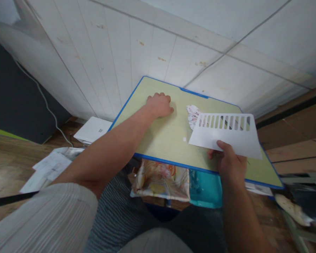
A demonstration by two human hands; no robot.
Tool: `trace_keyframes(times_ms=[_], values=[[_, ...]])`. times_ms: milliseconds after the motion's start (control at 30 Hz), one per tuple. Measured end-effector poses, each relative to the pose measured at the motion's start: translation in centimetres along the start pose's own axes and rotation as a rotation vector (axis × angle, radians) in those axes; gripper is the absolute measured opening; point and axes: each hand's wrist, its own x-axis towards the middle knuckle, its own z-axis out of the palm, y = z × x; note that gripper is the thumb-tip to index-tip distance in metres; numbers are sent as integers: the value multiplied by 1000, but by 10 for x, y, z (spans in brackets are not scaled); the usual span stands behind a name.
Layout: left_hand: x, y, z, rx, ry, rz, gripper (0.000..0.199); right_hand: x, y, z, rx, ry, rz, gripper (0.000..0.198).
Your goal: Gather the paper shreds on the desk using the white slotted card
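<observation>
My right hand [230,163] grips a white slotted sheet [226,138] by its near edge, thumb on top and fingers beneath. A row of rounded slots runs along the sheet's far side. Under and beside its left end lies a pile of small pale paper pieces [192,114], partly covered. One small white square [184,139] lies apart from the pile. My left hand [160,104] rests palm down on the yellowish tabletop [173,126], left of the pile. Its fingers are loosely bent and its thumb stands apart; nothing shows in it.
A blue rim edges the small table. Below its front edge are a patterned cloth [163,179] and a turquoise tray [206,189] near my lap. White panelled wall [144,42] stands behind. A white box [93,130] and papers [51,167] sit on the left; a cable crosses the wall.
</observation>
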Motion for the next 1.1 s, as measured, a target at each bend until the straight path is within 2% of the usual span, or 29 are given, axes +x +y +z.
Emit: trace_keyframes(times_ms=[100, 233, 300, 433, 633, 867, 967, 1100], values=[[1, -1, 1, 1, 1, 6, 67, 0, -2, -1, -52, -32, -2, 24], [1, 0, 0, -2, -4, 2, 69, 0, -10, 4, -155, -141, 6, 43], [0, 0, 0, -6, -6, 0, 68, 0, -13, 7, -162, -142, 9, 47], [0, 0, -1, -2, -7, -2, 67, 0, -12, 8, -125, -64, 15, 42], [1, 0, 0, -17, -7, -4, 68, 1, -3, 4, -7, 70, 28, 20], [0, 0, 0, 4, 1, -2, 65, -1, -3, 3, 90, 38, 30, 27], [-1, 1, 0, 4, 0, -5, 65, 0, -2, 3, 38, 46, 21, 20], [-2, 1, -1, 6, 1, -3, 65, 1, -2, 2, -45, 10, 37, 21]])
